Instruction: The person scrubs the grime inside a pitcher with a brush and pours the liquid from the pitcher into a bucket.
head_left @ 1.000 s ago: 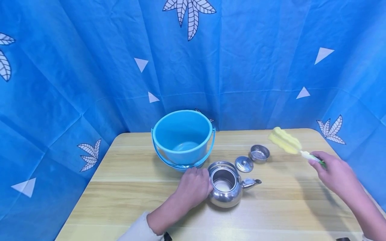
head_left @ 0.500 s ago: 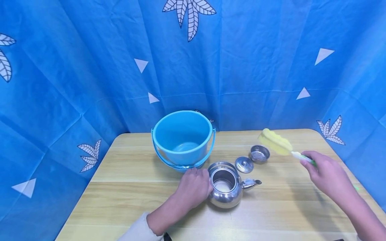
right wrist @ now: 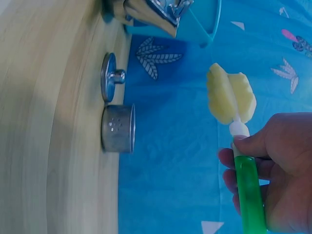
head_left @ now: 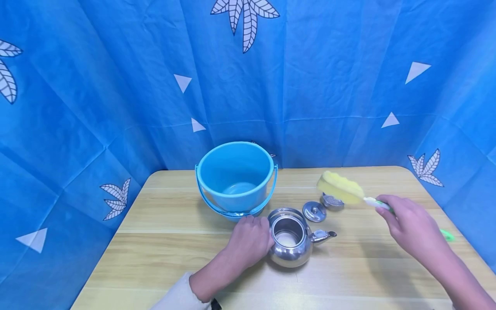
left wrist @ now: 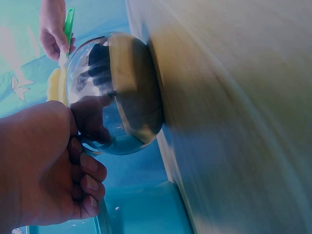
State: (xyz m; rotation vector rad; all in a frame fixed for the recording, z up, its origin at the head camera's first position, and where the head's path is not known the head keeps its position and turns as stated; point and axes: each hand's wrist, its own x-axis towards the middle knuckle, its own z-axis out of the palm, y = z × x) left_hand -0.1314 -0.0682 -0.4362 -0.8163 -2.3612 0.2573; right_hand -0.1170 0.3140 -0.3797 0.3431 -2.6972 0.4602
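Observation:
A round, shiny metal teapot (head_left: pixel 290 254) stands lidless on the table, its spout pointing right. My left hand (head_left: pixel 249 241) grips it at the left side, fingers curled round the handle, which the hand mostly hides. In my right hand (head_left: pixel 410 219) is a sponge brush (head_left: pixel 341 187) with a yellow foam head and a green and white handle (right wrist: pixel 248 190). The thumb presses along its white neck while the fingers wrap the green part. The brush is held above the table, its foam head overlapping the strainer (head_left: pixel 332 202) in the head view. Beside the teapot lies its lid (head_left: pixel 314 211).
A blue bucket (head_left: pixel 234 196) stands behind the teapot, its handle (head_left: pixel 236 214) hanging down at the front near my left hand. Blue patterned cloth (head_left: pixel 321 86) encloses the wooden table (head_left: pixel 162 258) at the back and sides.
My right hand has carried the sponge brush leftward, from the right of the strainer to over it in the head view. My left hand and the teapot have stayed put.

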